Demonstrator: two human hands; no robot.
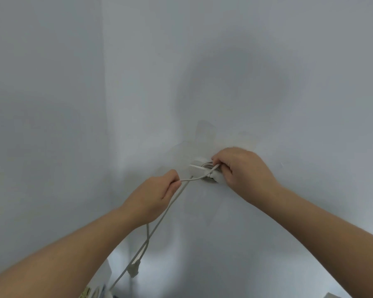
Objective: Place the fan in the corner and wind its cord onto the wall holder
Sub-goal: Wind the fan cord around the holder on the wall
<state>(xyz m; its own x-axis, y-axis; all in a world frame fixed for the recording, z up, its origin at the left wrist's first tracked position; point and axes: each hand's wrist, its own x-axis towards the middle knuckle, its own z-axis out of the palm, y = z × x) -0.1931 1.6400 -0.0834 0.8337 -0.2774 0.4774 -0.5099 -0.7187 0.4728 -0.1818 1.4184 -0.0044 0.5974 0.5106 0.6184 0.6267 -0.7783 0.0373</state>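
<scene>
A white cord holder point(199, 169) is fixed to the pale wall just right of the room corner. The white fan cord point(159, 222) runs up from the bottom of the view to the holder, and its plug point(134, 269) dangles low on a second strand. My left hand point(153, 198) pinches the cord just left of the holder. My right hand point(239, 171) grips the cord against the holder's right side and covers part of it. Only a white edge that may be the fan point(99, 287) shows at the bottom.
Two plain pale walls meet in a corner point(103, 104) left of the holder. A small pale object point(332, 295) shows at the bottom right edge.
</scene>
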